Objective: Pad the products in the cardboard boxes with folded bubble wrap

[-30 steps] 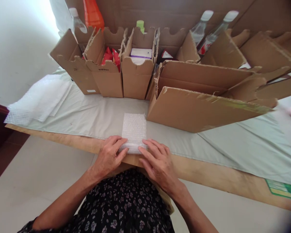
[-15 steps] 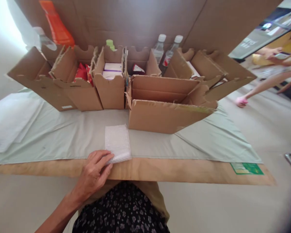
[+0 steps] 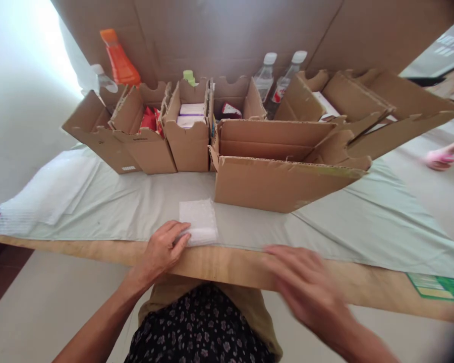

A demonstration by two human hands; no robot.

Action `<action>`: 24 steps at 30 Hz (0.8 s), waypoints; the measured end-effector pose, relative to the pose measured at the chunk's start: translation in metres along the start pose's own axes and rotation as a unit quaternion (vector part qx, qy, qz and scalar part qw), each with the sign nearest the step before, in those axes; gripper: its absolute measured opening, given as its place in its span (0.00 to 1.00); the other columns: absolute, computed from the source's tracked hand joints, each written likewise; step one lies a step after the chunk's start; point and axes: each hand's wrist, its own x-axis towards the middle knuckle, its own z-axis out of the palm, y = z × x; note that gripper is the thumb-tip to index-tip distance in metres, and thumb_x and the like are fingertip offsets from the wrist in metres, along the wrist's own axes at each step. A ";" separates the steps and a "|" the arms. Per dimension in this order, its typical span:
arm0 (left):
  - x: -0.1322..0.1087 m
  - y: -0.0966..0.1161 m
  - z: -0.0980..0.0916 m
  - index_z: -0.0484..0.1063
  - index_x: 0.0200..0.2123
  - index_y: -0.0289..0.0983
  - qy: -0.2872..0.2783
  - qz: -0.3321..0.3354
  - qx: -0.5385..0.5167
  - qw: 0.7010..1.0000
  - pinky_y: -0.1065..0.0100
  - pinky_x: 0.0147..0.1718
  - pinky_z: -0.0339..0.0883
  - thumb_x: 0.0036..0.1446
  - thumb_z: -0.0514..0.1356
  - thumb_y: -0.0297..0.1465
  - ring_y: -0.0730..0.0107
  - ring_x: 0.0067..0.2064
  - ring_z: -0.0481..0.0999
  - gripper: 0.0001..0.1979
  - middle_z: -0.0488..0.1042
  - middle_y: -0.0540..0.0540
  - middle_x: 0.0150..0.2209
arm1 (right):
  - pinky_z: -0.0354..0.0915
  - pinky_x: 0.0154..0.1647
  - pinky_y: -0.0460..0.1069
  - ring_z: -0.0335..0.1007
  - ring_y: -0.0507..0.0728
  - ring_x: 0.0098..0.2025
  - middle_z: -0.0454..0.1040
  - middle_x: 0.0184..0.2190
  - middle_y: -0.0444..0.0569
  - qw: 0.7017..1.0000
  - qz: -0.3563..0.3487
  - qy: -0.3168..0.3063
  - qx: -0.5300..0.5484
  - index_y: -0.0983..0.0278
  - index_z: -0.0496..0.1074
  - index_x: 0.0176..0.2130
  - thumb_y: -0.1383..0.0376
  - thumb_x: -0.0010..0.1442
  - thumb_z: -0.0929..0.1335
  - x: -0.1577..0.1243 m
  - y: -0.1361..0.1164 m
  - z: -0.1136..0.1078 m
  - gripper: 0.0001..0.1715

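Note:
A small piece of white bubble wrap (image 3: 197, 214) lies on the green-grey cloth near the table's front edge. My left hand (image 3: 168, 244) pinches its near left corner between thumb and fingers, and a band along its near edge looks folded over. To the right, my right hand (image 3: 302, 280) is above the wooden edge, apart from the bubble wrap. Its fingers are stretched out and blurred by motion, with nothing seen in them. Just behind the bubble wrap, to the right, stands an open cardboard box (image 3: 272, 184).
Several cardboard bins (image 3: 189, 146) line the back, holding red packets (image 3: 149, 120) and white boxes (image 3: 191, 115). Behind them are an orange bottle (image 3: 123, 63) and clear bottles (image 3: 265, 78). More bubble wrap (image 3: 56, 184) lies at left. A green card (image 3: 439, 287) is on the right edge.
My right hand has come into view from the right. My left hand still grips the bubble wrap, whose near edge now looks folded over. The camera view has shifted left.

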 end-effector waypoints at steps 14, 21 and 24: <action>-0.034 0.034 0.000 0.75 0.57 0.38 0.119 -0.338 -0.383 0.852 0.56 0.53 0.74 0.64 0.65 0.44 0.57 0.50 0.80 0.23 0.79 0.38 0.53 | 0.72 0.51 0.57 0.77 0.61 0.51 0.81 0.49 0.52 0.988 0.061 0.082 0.114 0.60 0.73 0.57 0.66 0.70 0.67 0.078 -0.036 0.096 0.16; -0.026 0.064 0.020 0.72 0.64 0.40 0.028 -0.289 -0.645 0.707 0.53 0.61 0.69 0.55 0.73 0.45 0.49 0.61 0.76 0.35 0.77 0.37 0.59 | 0.68 0.58 0.59 0.72 0.62 0.58 0.79 0.53 0.51 0.982 0.069 0.075 0.158 0.58 0.73 0.52 0.63 0.71 0.67 0.059 -0.076 0.090 0.11; -0.025 0.067 0.028 0.69 0.66 0.42 0.053 -0.303 -0.653 0.692 0.58 0.60 0.69 0.57 0.73 0.41 0.53 0.61 0.75 0.36 0.76 0.39 0.60 | 0.66 0.60 0.60 0.69 0.63 0.61 0.75 0.57 0.52 0.988 0.049 0.048 0.140 0.59 0.75 0.46 0.64 0.70 0.66 0.052 -0.078 0.088 0.08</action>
